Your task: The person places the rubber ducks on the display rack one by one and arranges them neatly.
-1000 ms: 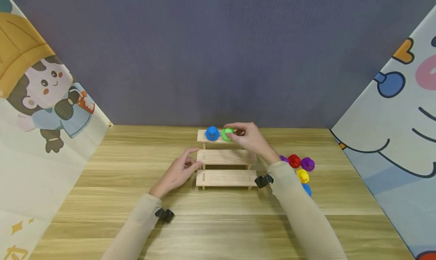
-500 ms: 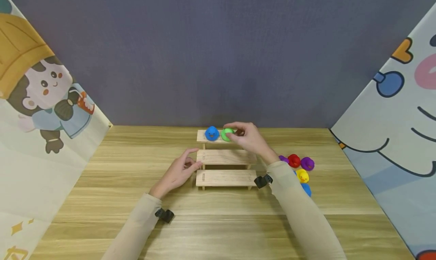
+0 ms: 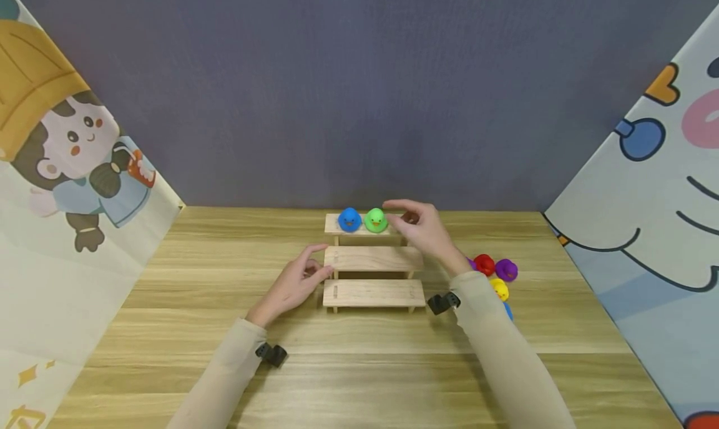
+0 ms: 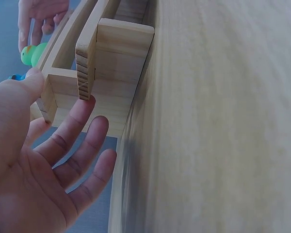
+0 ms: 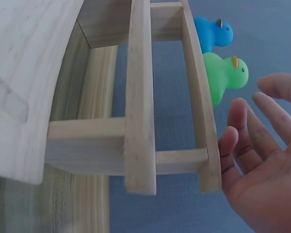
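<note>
Green duck sits free on top step of wooden stepped rack, touching blue duck on its left.
Right hand hovers just right of green duck, fingers loosely spread, holding nothing. Left hand rests on desk, fingers relaxed and open, touching rack's left end at middle step. Red duck, purple duck and yellow duck lie clustered on desk right of rack, partly behind right sleeve.
</note>
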Demonstrator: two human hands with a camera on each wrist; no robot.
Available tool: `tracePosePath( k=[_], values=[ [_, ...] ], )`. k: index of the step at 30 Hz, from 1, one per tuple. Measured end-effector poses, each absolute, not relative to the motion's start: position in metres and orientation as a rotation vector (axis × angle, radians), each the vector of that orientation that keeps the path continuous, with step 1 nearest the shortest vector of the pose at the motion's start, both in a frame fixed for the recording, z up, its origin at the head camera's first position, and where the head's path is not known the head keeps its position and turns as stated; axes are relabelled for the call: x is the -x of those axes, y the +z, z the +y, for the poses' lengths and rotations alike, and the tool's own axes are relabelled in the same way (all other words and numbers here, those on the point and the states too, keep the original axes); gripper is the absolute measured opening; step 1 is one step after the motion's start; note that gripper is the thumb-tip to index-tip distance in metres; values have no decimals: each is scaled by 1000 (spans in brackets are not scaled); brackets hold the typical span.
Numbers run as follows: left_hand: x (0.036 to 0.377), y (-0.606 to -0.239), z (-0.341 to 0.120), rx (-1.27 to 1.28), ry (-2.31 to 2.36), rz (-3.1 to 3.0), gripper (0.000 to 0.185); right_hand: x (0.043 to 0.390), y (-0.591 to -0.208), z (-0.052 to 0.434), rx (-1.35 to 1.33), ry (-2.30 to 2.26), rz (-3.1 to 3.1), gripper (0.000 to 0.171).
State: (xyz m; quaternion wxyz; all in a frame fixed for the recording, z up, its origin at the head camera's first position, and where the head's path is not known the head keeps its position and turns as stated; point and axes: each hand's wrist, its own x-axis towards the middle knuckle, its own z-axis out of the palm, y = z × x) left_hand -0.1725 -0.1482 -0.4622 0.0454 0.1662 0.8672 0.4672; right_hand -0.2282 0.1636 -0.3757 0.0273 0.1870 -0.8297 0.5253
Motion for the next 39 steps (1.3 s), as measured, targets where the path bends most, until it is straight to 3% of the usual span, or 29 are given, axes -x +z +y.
tracePosePath(
  k=[18,39],
  values=[
    [173,-461,-148,-492,1422,2644,63,215,-387,193,-480,1530,-2461,26],
    [174,-462,-149,-515,1431,2633,63,195,-416,252,-379,1431,-2537,30]
  ],
)
